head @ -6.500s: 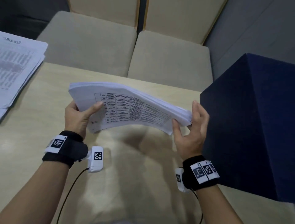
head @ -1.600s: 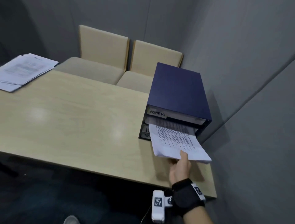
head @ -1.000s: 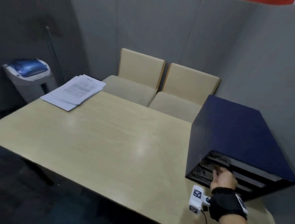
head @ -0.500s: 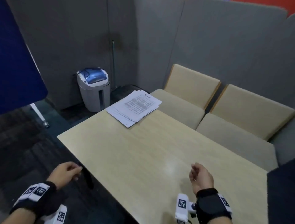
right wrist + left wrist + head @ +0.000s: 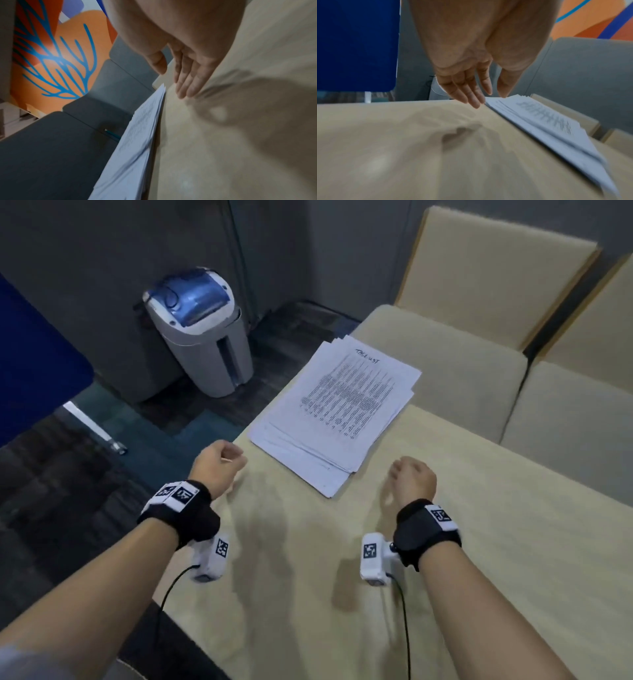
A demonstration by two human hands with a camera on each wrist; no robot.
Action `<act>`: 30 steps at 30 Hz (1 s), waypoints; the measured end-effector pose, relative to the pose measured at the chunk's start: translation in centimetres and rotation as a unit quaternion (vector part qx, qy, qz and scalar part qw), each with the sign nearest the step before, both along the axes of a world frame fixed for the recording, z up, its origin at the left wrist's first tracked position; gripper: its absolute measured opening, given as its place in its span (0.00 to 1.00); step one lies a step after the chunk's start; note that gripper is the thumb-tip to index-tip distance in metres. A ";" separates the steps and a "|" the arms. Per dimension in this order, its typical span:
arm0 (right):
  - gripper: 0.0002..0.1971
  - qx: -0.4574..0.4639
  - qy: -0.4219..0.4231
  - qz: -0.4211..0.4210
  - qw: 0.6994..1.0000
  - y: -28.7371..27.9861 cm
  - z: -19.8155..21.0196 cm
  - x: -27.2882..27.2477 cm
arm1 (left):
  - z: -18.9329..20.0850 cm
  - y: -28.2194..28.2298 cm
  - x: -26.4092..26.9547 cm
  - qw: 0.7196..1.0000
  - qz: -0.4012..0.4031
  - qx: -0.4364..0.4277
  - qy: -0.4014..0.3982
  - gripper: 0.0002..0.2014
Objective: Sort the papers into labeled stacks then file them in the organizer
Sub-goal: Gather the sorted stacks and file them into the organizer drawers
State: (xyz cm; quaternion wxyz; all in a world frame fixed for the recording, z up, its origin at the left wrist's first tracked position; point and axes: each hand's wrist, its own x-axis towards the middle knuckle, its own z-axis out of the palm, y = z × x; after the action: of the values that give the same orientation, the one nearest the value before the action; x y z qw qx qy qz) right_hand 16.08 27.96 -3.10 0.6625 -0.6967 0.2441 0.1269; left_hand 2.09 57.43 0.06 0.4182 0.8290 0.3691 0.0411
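A stack of printed papers (image 5: 337,409) with a handwritten heading lies at the far left corner of the light wooden table (image 5: 479,542). My left hand (image 5: 219,462) hovers just left of the stack's near corner, fingers straight and empty in the left wrist view (image 5: 481,93), close to the paper stack's edge (image 5: 539,121). On the other side, my right hand (image 5: 412,477) hangs over the table with relaxed, empty fingers (image 5: 187,83) beside the paper stack (image 5: 137,142). The organizer is out of view.
A grey and blue waste bin (image 5: 202,330) stands on the floor beyond the table's left end. Beige cushioned seats (image 5: 462,371) run along the far side. A dark blue panel (image 5: 30,361) fills the left edge.
The view swung left from the organizer to the remaining stack. The earlier stack went into the organizer. Both hands have moved forward to either side of the remaining stack's near end.
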 end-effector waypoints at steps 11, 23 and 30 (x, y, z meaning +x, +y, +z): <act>0.14 -0.051 -0.008 -0.085 0.995 6.0 -0.8 3.2 | -1.2 3.6 16.1 0.994 -0.088 -0.071 -0.011 0.19; 0.16 -0.180 0.048 0.049 0.981 6.9 0.3 7.3 | -1.4 2.0 20.5 0.974 -0.168 0.017 0.153 0.20; 0.21 -0.143 0.098 0.046 0.984 7.1 2.2 5.1 | -0.9 -1.3 17.4 0.969 -0.142 -0.169 0.113 0.15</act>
State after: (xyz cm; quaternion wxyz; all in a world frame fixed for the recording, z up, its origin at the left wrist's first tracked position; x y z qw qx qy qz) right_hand 21.13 35.08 -0.94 0.5224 -0.7789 0.2911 0.1890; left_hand 19.45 56.08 -0.88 0.5092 0.7895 0.2938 -0.1761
